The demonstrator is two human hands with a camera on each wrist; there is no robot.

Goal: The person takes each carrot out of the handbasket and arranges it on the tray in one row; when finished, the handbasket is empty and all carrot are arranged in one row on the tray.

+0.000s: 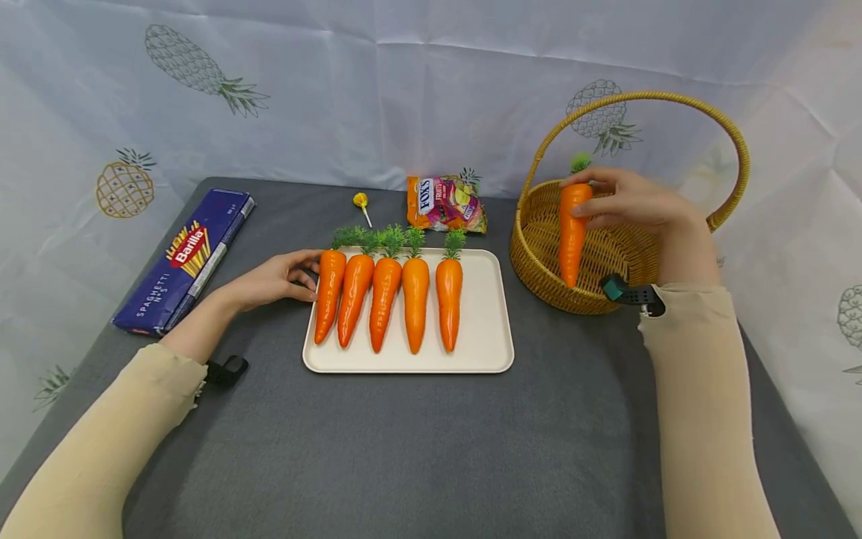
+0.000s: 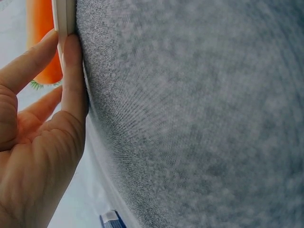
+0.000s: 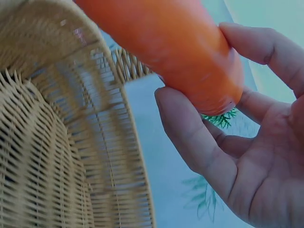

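My right hand [image 1: 629,198] holds an orange carrot [image 1: 572,232] by its thick upper end, thumb and fingers around it. The carrot hangs tip down over the mouth of a wicker basket [image 1: 528,254], its green top showing above the fingers. In the right wrist view the carrot [image 3: 190,57] crosses beside the basket's woven rim [image 3: 128,128]. At the left edge of a cream tray [image 1: 486,329], my left hand [image 1: 276,281] pinches the rim between thumb and finger. Several carrots with green tops lie side by side on that tray, the leftmost carrot [image 1: 330,288] right beside the fingers.
A blue spaghetti box [image 1: 185,258] lies at the left of the grey table [image 1: 404,449]. Behind the tray are a yellow lollipop [image 1: 361,201] and a candy bag [image 1: 444,203]. The basket's tall handle [image 1: 656,96] arches above the right hand.
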